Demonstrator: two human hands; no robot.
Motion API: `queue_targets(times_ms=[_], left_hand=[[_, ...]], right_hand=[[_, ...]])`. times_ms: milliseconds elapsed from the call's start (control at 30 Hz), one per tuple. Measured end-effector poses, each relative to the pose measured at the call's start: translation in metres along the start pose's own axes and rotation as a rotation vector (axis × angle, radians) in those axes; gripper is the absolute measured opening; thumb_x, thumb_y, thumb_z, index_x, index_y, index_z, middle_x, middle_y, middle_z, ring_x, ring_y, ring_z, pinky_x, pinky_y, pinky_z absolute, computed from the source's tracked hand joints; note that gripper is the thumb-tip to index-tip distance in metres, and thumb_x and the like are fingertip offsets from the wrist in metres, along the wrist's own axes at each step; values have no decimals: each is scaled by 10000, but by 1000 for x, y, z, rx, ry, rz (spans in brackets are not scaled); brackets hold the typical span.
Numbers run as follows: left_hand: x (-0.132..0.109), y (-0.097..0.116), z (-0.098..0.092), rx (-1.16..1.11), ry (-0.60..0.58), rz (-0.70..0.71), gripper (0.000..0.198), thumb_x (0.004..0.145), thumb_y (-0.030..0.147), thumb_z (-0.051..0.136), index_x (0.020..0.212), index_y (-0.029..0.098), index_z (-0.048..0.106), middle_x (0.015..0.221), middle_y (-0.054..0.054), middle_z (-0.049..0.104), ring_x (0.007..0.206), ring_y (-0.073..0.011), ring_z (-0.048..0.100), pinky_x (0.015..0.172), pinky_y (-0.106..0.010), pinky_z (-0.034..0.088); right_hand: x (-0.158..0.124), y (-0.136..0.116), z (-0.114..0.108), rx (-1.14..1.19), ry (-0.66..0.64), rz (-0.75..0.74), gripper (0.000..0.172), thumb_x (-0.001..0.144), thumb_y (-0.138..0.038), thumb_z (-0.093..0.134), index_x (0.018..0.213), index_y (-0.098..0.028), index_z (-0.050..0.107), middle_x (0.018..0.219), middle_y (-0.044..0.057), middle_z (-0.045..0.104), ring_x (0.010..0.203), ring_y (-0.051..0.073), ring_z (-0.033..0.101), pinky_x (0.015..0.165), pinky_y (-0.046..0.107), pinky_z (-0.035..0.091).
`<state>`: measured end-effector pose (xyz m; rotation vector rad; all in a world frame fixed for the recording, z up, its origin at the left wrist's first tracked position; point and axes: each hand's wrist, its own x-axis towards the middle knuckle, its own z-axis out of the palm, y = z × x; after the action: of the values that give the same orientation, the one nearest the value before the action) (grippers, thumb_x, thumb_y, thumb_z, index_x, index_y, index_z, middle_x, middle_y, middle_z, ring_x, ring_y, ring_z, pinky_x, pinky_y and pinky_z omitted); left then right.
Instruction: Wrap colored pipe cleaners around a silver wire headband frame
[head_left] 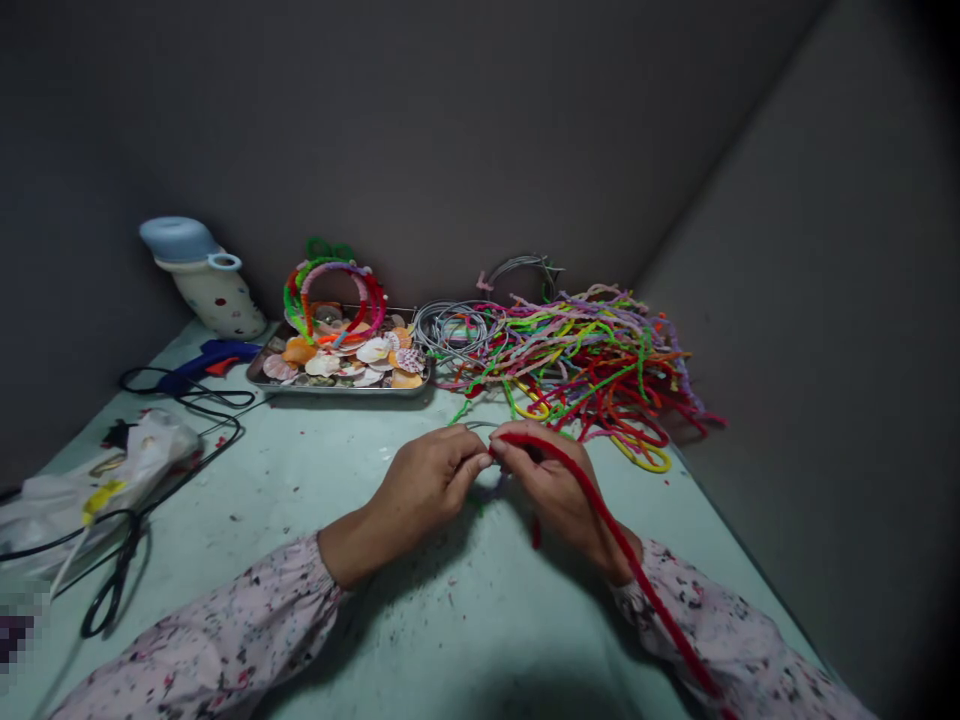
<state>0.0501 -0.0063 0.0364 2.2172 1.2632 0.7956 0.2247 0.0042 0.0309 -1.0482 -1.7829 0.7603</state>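
Observation:
My left hand (426, 482) and my right hand (553, 485) meet fingertip to fingertip over the pale green table (315, 480). Both pinch the end of a long red pipe cleaner (622, 555), which trails back over my right wrist and sleeve. A thin grey wire (480, 427) curves just above and between my fingers; whether my fingers grip it too is unclear. Both hands are closed in a pinch.
A heap of coloured pipe cleaners (592, 360) lies behind my hands, grey wire coils (450, 328) beside it. A metal tray (341, 388) holds shells and wrapped hoops (334, 295). At the left lie a blue glue gun (206, 362), black cords, scissors (112, 590), a plastic bag (97, 480) and a spotted bottle (206, 280).

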Motion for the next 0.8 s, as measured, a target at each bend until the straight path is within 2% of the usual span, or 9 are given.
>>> queue_targets(times_ms=[200, 500, 700, 800], left_hand=[[-1, -6, 4, 134, -21, 68, 222, 944, 277, 465, 845, 160, 625, 782, -29, 607, 740, -148, 550, 666, -259, 416], [-5, -10, 10, 273, 40, 163, 221, 944, 276, 460, 890, 154, 636, 767, -39, 616, 713, -154, 570, 628, -265, 438], [-7, -9, 11, 396, 78, 225, 195, 937, 230, 458, 843, 152, 610, 748, -29, 602, 679, -148, 549, 590, -257, 409], [-8, -9, 12, 476, 101, 260, 206, 942, 226, 451, 816, 154, 596, 720, -22, 583, 661, -148, 531, 571, -256, 383]], right_hand=[[-1, 0, 1, -37, 9, 85, 115, 866, -260, 579, 832, -194, 667, 780, -14, 679, 728, 133, 607, 706, 231, 462], [-1, 2, 3, -65, -15, 113, 120, 854, -266, 584, 836, -203, 685, 826, -1, 705, 776, 153, 627, 745, 249, 462], [0, 2, 2, -67, -51, 142, 137, 847, -258, 563, 796, -197, 674, 782, -3, 690, 724, 150, 597, 697, 254, 447], [2, 4, 3, -65, -85, 192, 178, 853, -276, 540, 734, -194, 644, 681, -15, 646, 643, 139, 564, 632, 253, 425]])
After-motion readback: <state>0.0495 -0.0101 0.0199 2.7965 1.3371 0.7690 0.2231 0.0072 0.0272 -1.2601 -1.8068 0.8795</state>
